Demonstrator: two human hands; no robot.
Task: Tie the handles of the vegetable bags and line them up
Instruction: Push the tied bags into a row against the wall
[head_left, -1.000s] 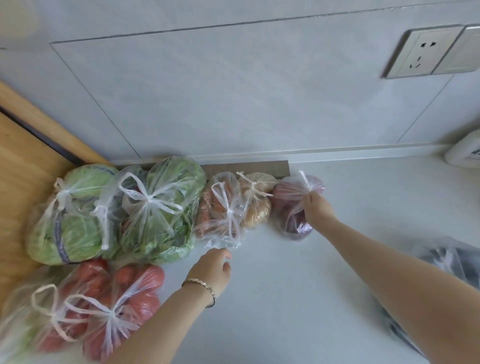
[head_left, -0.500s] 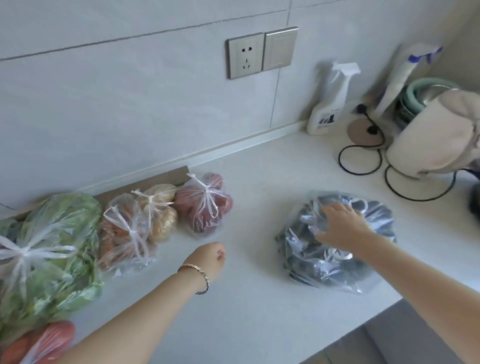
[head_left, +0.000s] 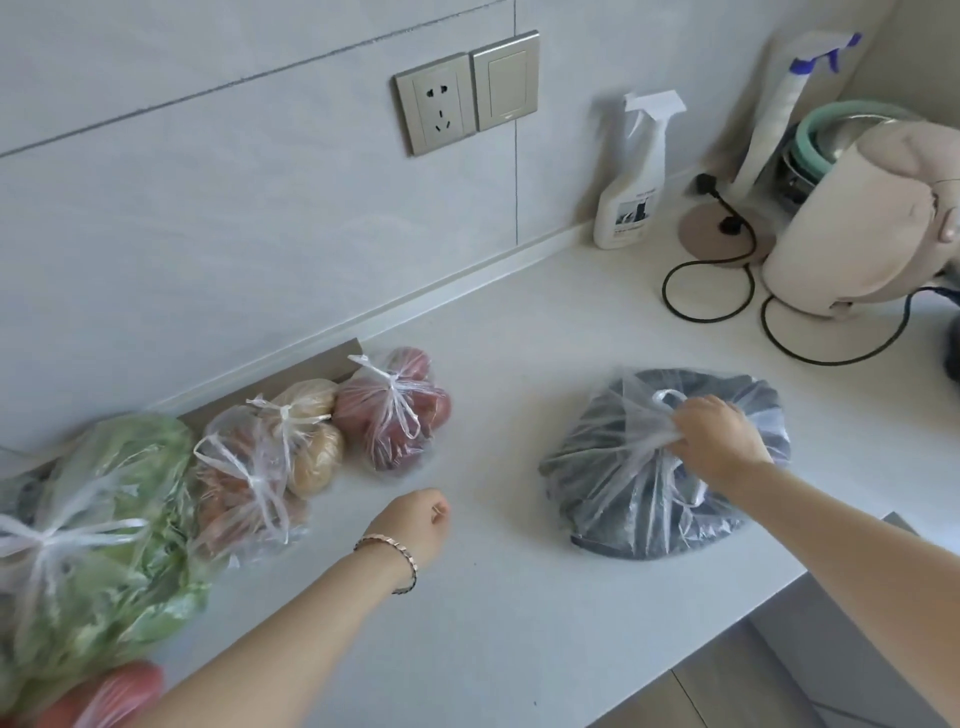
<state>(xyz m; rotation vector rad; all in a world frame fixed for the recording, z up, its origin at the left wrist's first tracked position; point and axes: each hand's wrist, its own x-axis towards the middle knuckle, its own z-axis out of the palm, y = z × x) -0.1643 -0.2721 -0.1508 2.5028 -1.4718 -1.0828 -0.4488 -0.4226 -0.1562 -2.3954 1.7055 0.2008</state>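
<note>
Our right hand (head_left: 719, 441), flat on the dark bag (head_left: 613, 509) half a second ago, now grips its bunched handles (head_left: 655, 415) on the desk (head_left: 519, 597), well apart from the tied bags (head_left: 311, 447) by the wall (head_left: 208, 208); our left hand (head_left: 415, 525) stays fisted, empty. We cannot read the label on the spray bottle (head_left: 631, 187), nor make out the dark bag's contents, and the greens bag (head_left: 104, 493) is cut off at left.

I see the greens bag (head_left: 98, 519), carrot bag (head_left: 241, 483), potato bag (head_left: 314, 441) and onion bag (head_left: 395, 410) knotted, rowed below-left of the socket (head_left: 436, 111); the dark bag (head_left: 623, 499) lies below-right, handles bunched.
</note>
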